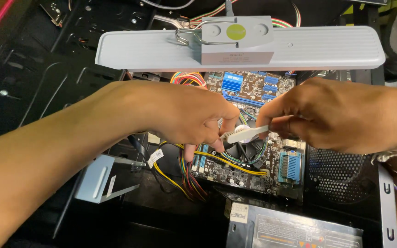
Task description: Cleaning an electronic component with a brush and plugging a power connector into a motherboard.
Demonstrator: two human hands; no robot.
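Note:
Both my hands reach into an open computer case over the motherboard (253, 170). My right hand (327, 115) pinches a small white brush-like tool (246, 134) by its handle. The tool's tip lies over the round black cooler fan (246, 149). My left hand (184, 115) has its fingers curled at the fan's left edge, touching the other end of the tool and the cables beside it. A blue connector (290, 166) sits on the board just right of the fan.
A grey bar lamp (327, 48) with a metal hook spans the case just above my hands. Yellow, red and black cable bundles (187, 179) run left of the fan. The power supply (295, 232) lies at the bottom. A metal bracket (102, 179) sits lower left.

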